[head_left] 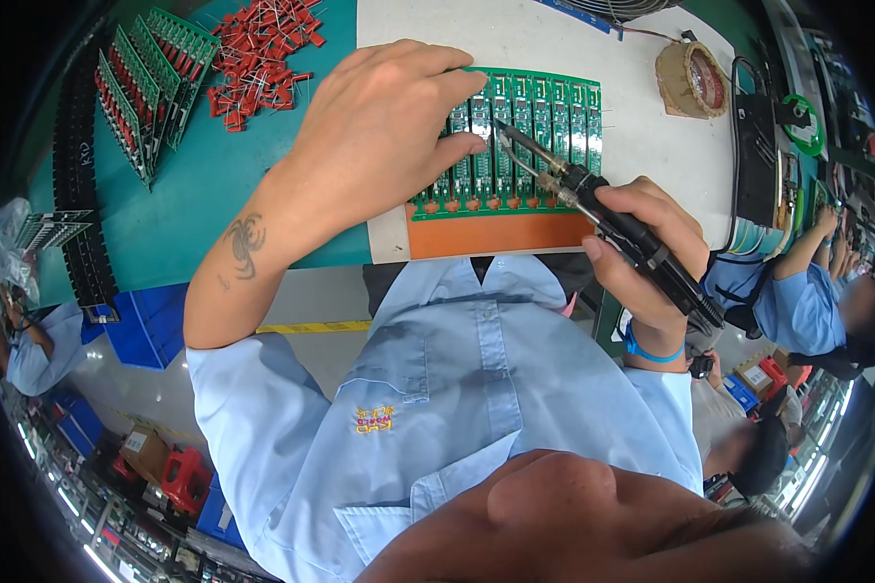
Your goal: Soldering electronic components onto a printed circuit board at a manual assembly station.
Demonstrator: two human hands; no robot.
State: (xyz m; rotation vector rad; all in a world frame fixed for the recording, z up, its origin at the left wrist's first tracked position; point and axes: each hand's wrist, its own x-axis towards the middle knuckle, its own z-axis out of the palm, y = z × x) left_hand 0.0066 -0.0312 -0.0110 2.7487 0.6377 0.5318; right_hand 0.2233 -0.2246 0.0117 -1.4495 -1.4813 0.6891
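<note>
A green circuit board panel (537, 146) with several parallel strips of small parts lies on an orange-brown base (501, 236) at the table's near edge. My left hand (384, 117) covers the panel's left end and holds it, thumb and forefinger spread apart on its surface, the other fingers bent at the far edge. My right hand (656, 233) is closed round the black handle of a soldering iron (603, 199), which has a thin feed tube beside its tip. The tip points left and down at the panel's middle strips; I cannot tell whether it touches.
Red components with wire leads (262, 58) lie heaped at the far left. Beside them stand several populated circuit boards (151, 87) and a black slotted rack (83, 194). A tape roll (690, 80) sits far right, near a black device (756, 155). Co-workers sit at both sides.
</note>
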